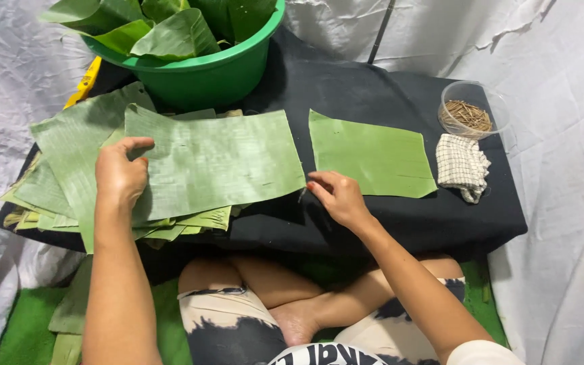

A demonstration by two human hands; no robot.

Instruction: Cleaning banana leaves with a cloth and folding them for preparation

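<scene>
a green tub (217, 71) at the back of the black table (373, 88) is filled with folded leaves (170, 30). a clear bowl (473, 108) at the right holds thin brown sticks (469, 115), with a checked cloth (462, 166) just beside it. the left hand (122, 177) lies open, flat on the top leaf (217, 162) of a stack (69, 182). the right hand (336, 196) pinches that leaf's lower right corner. a square leaf (373, 159) lies near it.
</scene>
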